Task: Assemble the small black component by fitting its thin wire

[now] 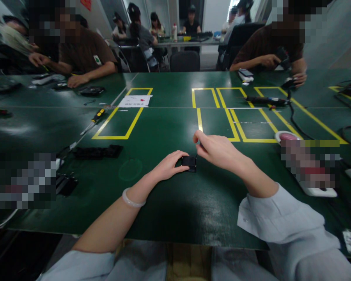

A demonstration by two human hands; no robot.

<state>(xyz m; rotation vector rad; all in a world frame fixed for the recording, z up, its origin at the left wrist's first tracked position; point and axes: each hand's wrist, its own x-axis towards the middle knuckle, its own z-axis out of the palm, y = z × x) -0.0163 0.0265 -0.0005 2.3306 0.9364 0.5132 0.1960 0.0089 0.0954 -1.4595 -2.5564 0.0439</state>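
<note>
A small black part (189, 164) lies on the green table (163, 203) in front of me. My left hand (172, 164) grips it from the left, thumb at its near side and fingers at its far side. My right hand (210, 146) is just right of and above the part, with its fingers pinched together. A thin dark thing seems to hang below the right fingertips toward the part's right edge, too small to make out.
Black strips (98, 152) lie at left, a yellow-black tool (98, 115) beyond them. A paper sheet (136, 101) and a black electric screwdriver (266, 100) are farther back. A white-edged case (320, 192) sits at right. People work across the table.
</note>
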